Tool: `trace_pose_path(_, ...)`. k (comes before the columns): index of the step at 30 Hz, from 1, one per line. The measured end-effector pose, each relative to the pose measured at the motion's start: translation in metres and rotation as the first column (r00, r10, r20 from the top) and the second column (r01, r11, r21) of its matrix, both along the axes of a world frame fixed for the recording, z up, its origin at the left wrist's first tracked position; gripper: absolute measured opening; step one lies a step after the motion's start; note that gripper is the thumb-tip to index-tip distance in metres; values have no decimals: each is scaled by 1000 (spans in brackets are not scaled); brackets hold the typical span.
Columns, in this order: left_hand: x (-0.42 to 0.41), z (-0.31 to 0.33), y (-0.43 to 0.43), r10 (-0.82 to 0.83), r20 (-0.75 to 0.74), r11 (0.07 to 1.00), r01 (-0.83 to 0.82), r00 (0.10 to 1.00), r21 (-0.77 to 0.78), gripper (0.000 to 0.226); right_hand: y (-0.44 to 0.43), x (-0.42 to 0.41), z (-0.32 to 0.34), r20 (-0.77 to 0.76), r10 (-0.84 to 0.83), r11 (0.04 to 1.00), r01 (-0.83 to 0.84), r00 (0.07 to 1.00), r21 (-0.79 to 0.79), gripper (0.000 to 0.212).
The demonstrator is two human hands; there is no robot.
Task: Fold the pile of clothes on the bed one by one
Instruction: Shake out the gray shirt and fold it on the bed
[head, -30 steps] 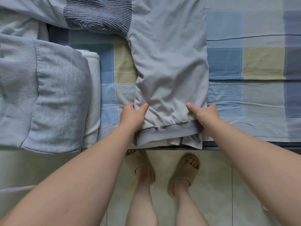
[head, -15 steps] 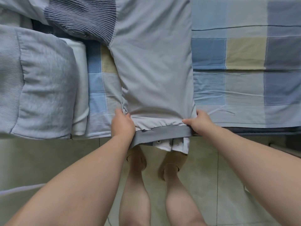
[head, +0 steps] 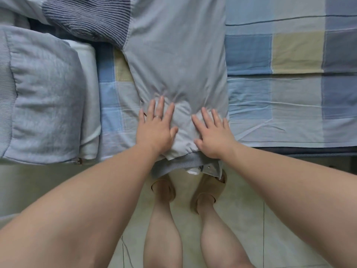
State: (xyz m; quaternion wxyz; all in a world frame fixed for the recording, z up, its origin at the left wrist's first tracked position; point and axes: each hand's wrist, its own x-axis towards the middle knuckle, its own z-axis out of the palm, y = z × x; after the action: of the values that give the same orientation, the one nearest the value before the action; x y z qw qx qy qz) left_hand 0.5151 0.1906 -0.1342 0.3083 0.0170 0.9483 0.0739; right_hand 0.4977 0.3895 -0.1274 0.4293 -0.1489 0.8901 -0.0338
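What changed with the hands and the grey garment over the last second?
Both hands released the hem corners they pinched. The left hand and right hand slid up the grey garment and now press it flat, fingers straight. The garment stays spread on the checked sheet, hem over the edge; the folded stack beside it is unchanged.

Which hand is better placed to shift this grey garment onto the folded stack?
Left, likely: the left hand presses the grey garment on the side nearest the folded stack; the right hand, the far side.
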Motion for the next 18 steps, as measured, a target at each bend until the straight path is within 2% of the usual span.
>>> trace_pose_path(5,32,44,-1,-4,321,998,-17,947,61,70,9,-6,38,261,3,998,-20,965,60,69)
trace_pose_path(6,30,57,-3,8,385,996,-40,923,77,64,10,-11,51,269,-12,998,-5,963,61,69)
trace_pose_path(8,20,86,-9,58,432,991,-104,900,82,56,6,-23,82,181,-65,998,59,981,37,70)
trace_pose_path(10,4,117,-20,162,371,976,-204,914,75,56,-5,-37,115,61,-83,996,84,995,-19,69)
trace_pose_path(13,-30,155,-51,297,194,942,-320,935,100,56,-36,-65,154,-48,-53,996,49,997,-77,69)
trace_pose_path(18,-95,182,-134,400,-13,907,-394,916,152,56,-117,-124,178,-133,-14,990,-5,991,-142,69)
